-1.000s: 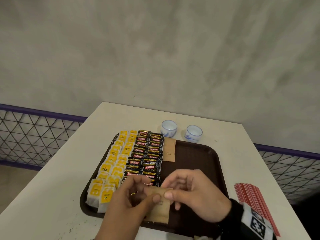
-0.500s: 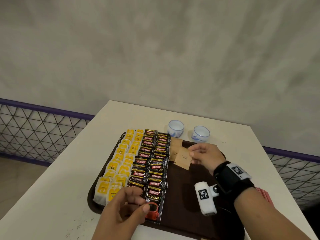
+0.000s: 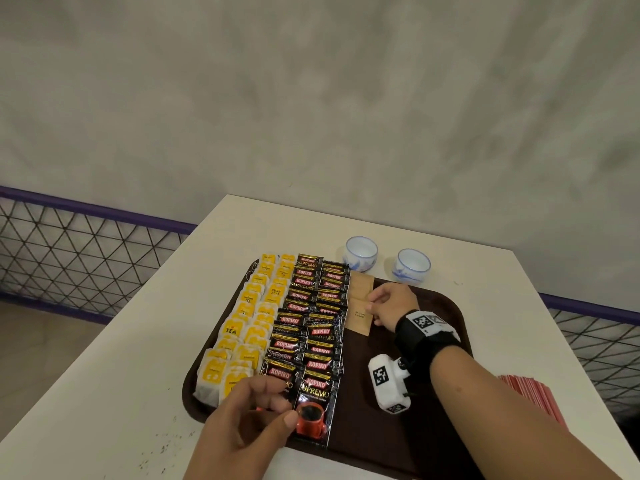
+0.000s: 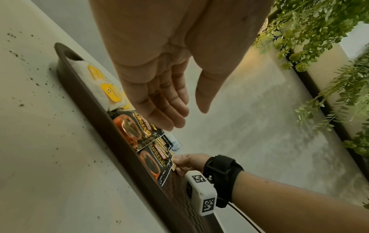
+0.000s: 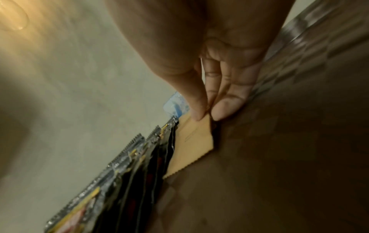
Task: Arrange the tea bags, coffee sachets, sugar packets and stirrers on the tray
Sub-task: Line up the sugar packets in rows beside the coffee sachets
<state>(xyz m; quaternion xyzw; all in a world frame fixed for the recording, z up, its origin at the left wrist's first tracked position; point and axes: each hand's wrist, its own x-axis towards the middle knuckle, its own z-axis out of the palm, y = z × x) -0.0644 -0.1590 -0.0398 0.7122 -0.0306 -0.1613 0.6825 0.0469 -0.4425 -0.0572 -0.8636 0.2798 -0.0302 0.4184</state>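
A brown tray holds two columns of yellow tea bags and two columns of black coffee sachets. One brown sugar packet lies at the far end beside the coffee. My right hand pinches a second sugar packet by its edge just below the first. In the right wrist view, thumb and fingers pinch this packet low over the tray. My left hand hovers at the tray's near edge over the coffee sachets, fingers relaxed and holding nothing. Red stirrers lie on the table to the right.
Two small blue-and-white cups stand on the white table just beyond the tray. The right half of the tray is bare. A purple-railed mesh fence runs behind the table, and dark specks dot the table's near left.
My right hand carried the sugar packet from the tray's near edge to the far end and lowered it beside the coffee. The left hand let go of it and stayed near.
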